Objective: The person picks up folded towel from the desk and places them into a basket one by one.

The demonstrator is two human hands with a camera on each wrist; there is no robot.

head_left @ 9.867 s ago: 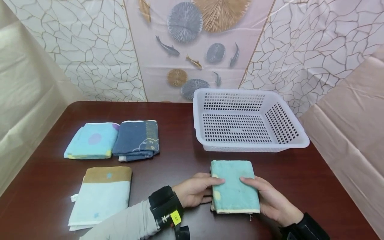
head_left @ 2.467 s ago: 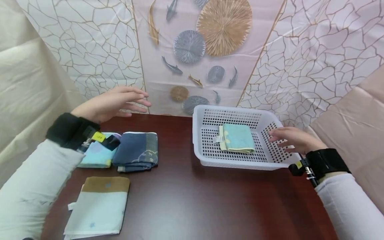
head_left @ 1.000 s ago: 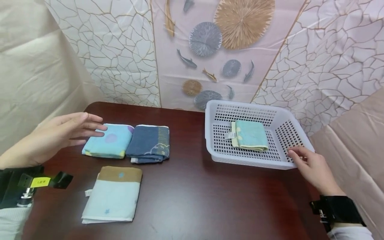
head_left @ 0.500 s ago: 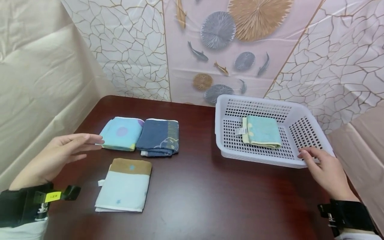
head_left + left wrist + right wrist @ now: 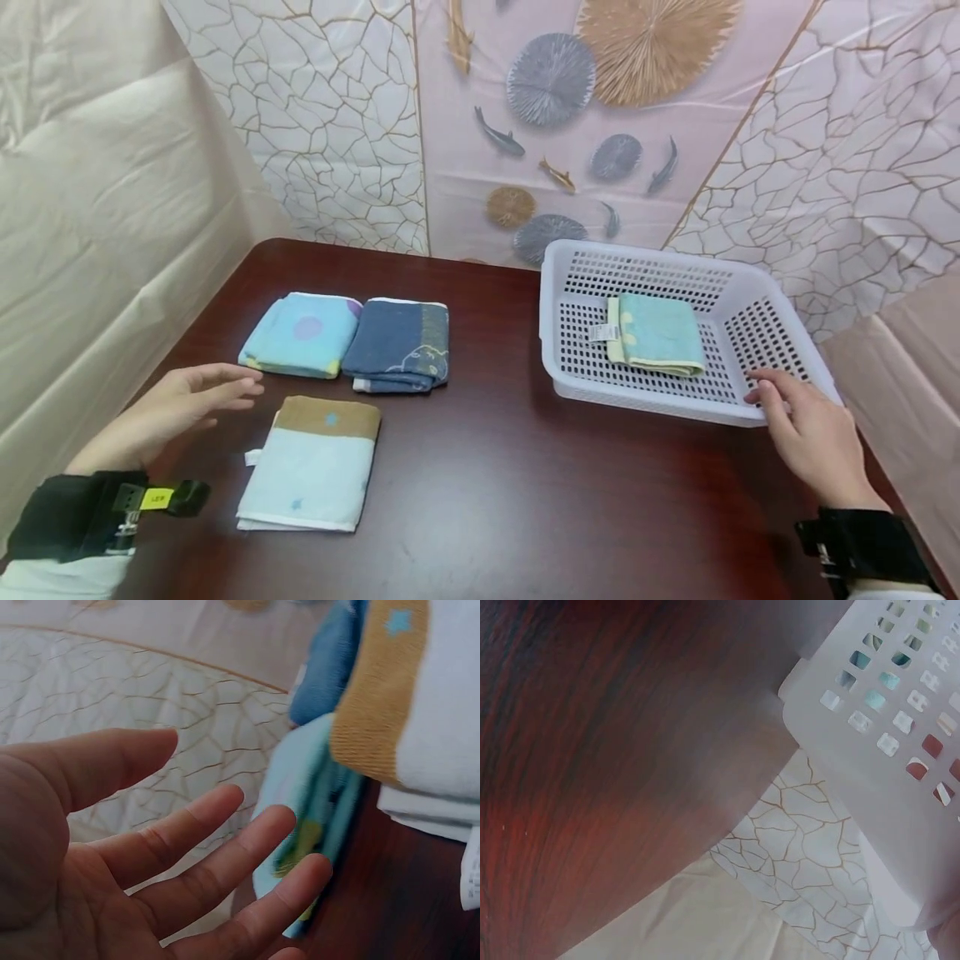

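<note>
My left hand (image 5: 180,408) holds nothing, its fingers spread and slightly bent in the left wrist view. It hovers left of a folded white towel (image 5: 311,475) with a brown band and blue stars. Behind that lie a folded light-blue towel (image 5: 303,333) with a purple dot and a folded dark-blue towel (image 5: 397,342), side by side. At the right, my right hand (image 5: 813,433) lies over the near right corner of a white plastic basket (image 5: 645,402), fingers loosely bent. Inside the basket sits a folded mint-green towel (image 5: 663,333) with a white label.
The dark red-brown wooden table (image 5: 480,492) carries everything. Cream cloth (image 5: 112,183) hangs along the left side, and patterned cloth (image 5: 480,125) hangs behind the table.
The mint-green towel, earlier between both hands, lies in the basket. My left hand has come back from over the towels and lowered leftward. My right hand has moved to the basket's near corner.
</note>
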